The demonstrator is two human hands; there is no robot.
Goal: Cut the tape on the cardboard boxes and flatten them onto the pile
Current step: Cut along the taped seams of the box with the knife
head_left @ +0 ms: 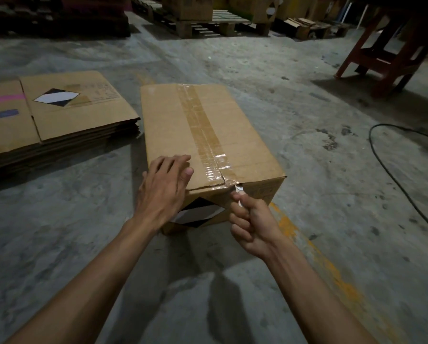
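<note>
- Sealed cardboard box stands on the concrete floor, directly ahead of the person; tape strip runs lengthwise down the centre seam of its top.
- Pile of flattened boxes lies on the floor just beside the box, on the person's left; the two are close but appear not to touch.
- Left hand: fingers straight and together, palm pressed flat on the box top near the front left corner. It grips nothing.
- Right hand: fingers curled tight round a small cutter, whose pale tip sits at the near top edge where the tape wraps over.
- Blade detail is small and partly hidden by the fingers; whether it has pierced the tape cannot be confirmed.
- Step in hand, as judged: starting the cut at the near end of the seam.
- Recommended practice: keep the blade shallow and on the seam line, draw it away from the body, and keep the bracing hand well to the side of the blade's path.
- Black cable lies on the floor to the right, well apart from the work.
</note>
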